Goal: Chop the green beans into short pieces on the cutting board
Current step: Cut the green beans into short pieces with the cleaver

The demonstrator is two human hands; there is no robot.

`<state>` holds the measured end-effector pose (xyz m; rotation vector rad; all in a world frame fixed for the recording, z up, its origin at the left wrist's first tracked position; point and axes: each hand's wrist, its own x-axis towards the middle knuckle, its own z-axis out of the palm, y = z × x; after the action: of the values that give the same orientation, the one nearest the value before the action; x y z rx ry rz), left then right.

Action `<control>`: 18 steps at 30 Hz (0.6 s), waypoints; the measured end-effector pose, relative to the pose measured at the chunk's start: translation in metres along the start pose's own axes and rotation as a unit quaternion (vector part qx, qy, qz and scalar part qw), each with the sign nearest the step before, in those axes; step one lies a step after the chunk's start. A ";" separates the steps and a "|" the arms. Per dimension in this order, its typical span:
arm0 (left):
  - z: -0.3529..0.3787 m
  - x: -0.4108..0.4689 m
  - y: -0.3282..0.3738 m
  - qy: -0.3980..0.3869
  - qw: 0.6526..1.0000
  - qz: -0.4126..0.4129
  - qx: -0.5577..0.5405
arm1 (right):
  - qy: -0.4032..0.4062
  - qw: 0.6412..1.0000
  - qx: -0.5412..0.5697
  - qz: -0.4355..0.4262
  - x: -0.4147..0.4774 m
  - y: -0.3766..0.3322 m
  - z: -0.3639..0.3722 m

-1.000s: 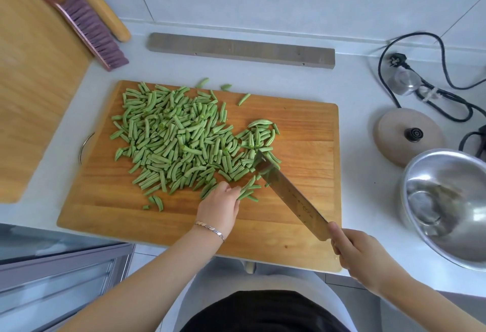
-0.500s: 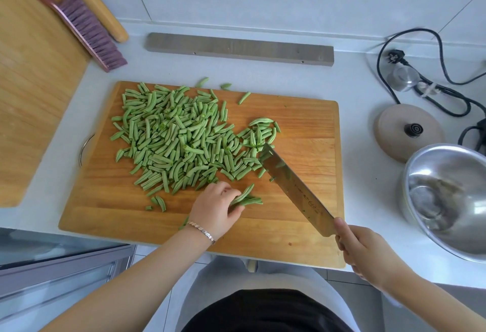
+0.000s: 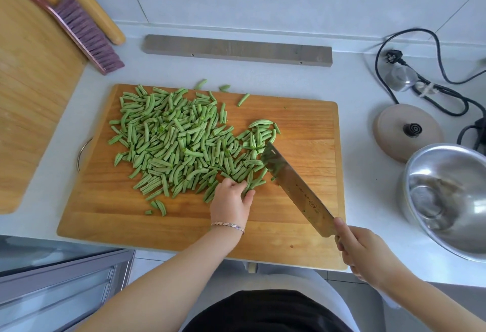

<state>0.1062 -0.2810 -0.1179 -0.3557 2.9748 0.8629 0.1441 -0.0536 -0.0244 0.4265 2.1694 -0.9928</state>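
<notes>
A wide heap of cut green bean pieces covers the left and middle of the wooden cutting board. My left hand grips a small bunch of longer beans at the heap's near right edge. My right hand grips the handle of a cleaver. The blade slants up-left, and its tip reaches the right edge of the heap, just right of the held bunch. Two stray pieces lie on the counter behind the board.
A steel bowl sits right of the board, with a beige pot lid and black cords behind it. A grey bar lies along the wall. A brush, rolling pin and a second board are at left.
My left hand pulled a small bunch of beans toward me, then pushed it back up against the heap. The cleaver stayed at the heap's right edge, shifting only slightly.
</notes>
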 end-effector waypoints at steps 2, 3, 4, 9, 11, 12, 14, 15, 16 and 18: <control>0.002 0.001 0.001 0.009 1.000 0.010 0.003 | -0.002 1.000 -0.015 -0.003 0.001 0.000 0.002; 0.003 0.000 -0.001 0.015 1.000 0.024 0.008 | -0.002 1.000 -0.023 -0.003 0.002 0.001 0.003; 0.003 0.000 -0.003 0.020 0.999 0.032 0.012 | -0.002 1.000 -0.031 -0.003 0.002 0.002 0.004; -0.003 -0.003 -0.016 0.026 0.994 0.102 0.029 | -0.008 0.998 -0.064 -0.014 0.004 0.006 0.008; -0.005 -0.005 -0.021 0.028 0.987 0.151 0.037 | -0.006 0.996 -0.089 -0.027 0.005 0.005 0.008; -0.005 -0.006 -0.024 0.028 0.984 0.172 0.035 | -0.004 0.995 -0.096 -0.033 0.005 0.005 0.007; -0.005 -0.009 -0.028 0.024 0.983 0.182 0.028 | 0.000 0.994 -0.098 -0.041 0.005 0.004 0.006; -0.003 -0.009 -0.029 0.023 0.985 0.171 0.022 | 0.002 0.994 -0.095 -0.045 0.005 0.003 0.006; -0.001 -0.010 -0.028 0.021 0.988 0.153 0.012 | 0.002 0.994 -0.094 -0.049 0.004 0.002 0.005; 0.005 -0.010 -0.023 0.018 0.994 0.108 -0.016 | -0.005 0.992 -0.106 -0.063 0.000 0.000 0.003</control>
<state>0.1212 -0.2953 -0.1332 -0.0507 3.0778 0.9323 0.1452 -0.0559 -0.0254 0.1864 2.2847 -0.8174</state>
